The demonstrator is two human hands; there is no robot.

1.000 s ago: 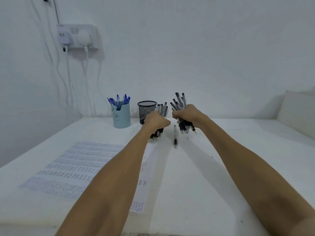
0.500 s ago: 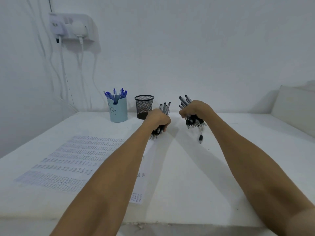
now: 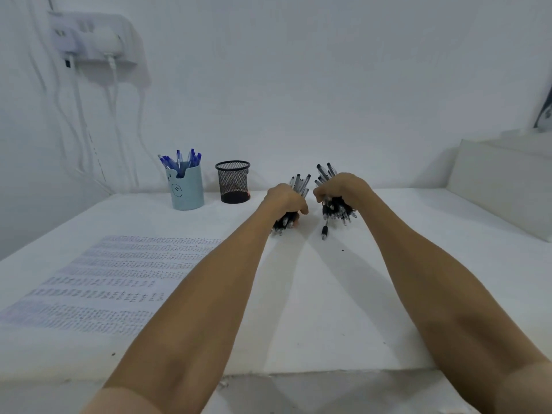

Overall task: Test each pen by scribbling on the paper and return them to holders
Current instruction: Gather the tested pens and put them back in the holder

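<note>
Both grips (image 3: 285,200) (image 3: 340,188) around slim black pens (image 3: 337,209)

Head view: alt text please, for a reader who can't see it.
The left hand grips one black pen bundle and the right hand a second bundle, tips down over a white table. Left of them stand a black mesh holder and a blue holder with blue pens; scribbled paper lies nearer.

Black pens (image 3: 337,210) partly hidden inside left hand (image 3: 285,200), right hand (image 3: 343,188); paper (image 3: 119,279) marks unreadable, right edge behind left forearm (image 3: 194,294).
</note>
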